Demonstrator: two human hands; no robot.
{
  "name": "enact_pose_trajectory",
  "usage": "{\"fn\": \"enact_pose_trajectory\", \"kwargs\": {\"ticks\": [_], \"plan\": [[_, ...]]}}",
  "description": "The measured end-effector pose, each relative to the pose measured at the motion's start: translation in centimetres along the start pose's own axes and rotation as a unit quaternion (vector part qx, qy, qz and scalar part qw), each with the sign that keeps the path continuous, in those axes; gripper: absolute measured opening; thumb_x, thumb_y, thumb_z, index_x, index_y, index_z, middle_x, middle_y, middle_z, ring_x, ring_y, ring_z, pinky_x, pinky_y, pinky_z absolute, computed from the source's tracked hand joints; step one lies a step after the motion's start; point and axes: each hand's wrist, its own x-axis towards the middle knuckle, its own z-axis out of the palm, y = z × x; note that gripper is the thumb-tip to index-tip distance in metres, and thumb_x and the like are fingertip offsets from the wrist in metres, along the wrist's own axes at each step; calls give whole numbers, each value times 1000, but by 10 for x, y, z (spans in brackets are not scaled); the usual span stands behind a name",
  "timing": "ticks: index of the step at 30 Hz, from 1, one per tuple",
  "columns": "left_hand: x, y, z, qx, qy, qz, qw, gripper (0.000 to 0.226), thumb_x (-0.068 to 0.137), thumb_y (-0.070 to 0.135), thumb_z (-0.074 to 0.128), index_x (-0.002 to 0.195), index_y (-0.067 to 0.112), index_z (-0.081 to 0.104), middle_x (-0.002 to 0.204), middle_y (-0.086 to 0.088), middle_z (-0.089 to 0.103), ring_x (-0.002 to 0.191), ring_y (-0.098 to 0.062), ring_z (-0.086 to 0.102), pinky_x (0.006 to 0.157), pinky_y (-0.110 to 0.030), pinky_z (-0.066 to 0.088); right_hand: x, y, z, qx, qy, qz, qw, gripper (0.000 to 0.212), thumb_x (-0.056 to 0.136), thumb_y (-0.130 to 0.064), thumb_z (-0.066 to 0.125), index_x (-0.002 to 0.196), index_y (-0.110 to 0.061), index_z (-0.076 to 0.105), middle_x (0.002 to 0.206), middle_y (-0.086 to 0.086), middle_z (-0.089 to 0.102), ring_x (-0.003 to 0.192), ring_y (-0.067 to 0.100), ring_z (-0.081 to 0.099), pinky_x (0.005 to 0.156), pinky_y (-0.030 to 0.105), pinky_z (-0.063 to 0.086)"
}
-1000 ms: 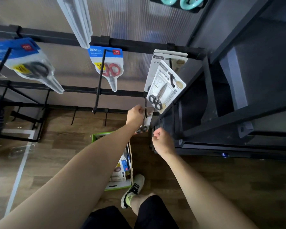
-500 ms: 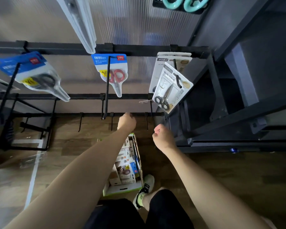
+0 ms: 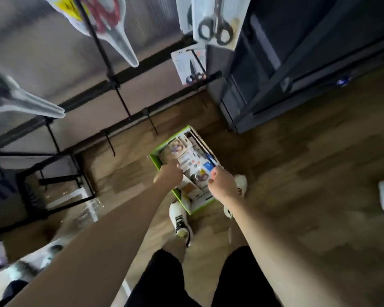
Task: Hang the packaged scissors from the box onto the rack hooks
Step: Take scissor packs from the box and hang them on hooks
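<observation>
Hands reach down together into the green box [image 3: 187, 196] on the floor, where the packaged scissors [image 3: 192, 165] lie stacked, seemingly to pick the next pack for the empty hooks [image 3: 152, 122] on the rack above. Fingers of the left hand [image 3: 169, 175] rest on a pack, though whether they grip it I cannot tell, while the right hand [image 3: 220, 183] pinches a blue-labelled pack [image 3: 208, 166] at the box's edge. Motion blur smears the labels, and the hanging scissors [image 3: 215, 29] overhead are cut off by the frame's top.
</observation>
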Motion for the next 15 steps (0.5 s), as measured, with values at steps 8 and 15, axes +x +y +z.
{"fn": "enact_pose_trajectory", "kwargs": {"ticks": [8,15], "plan": [[61,-60,104,52,-61,-19,997,39,98,10,47,136,6,48,132,-17,56,121,-30,53,92,-28,41,61,87,131,57,-45,65,995,33,92,-13,55,124,-6,53,123,14,61,118,31,56,92,36,45],[133,-113,180,107,-86,-22,990,43,93,12,50,136,11,47,127,-16,57,115,-35,55,85,-28,42,125,147,217,60,-60,94,992,35,95,-15,52,130,-12,50,133,6,57,123,25,53,81,27,34]]}}
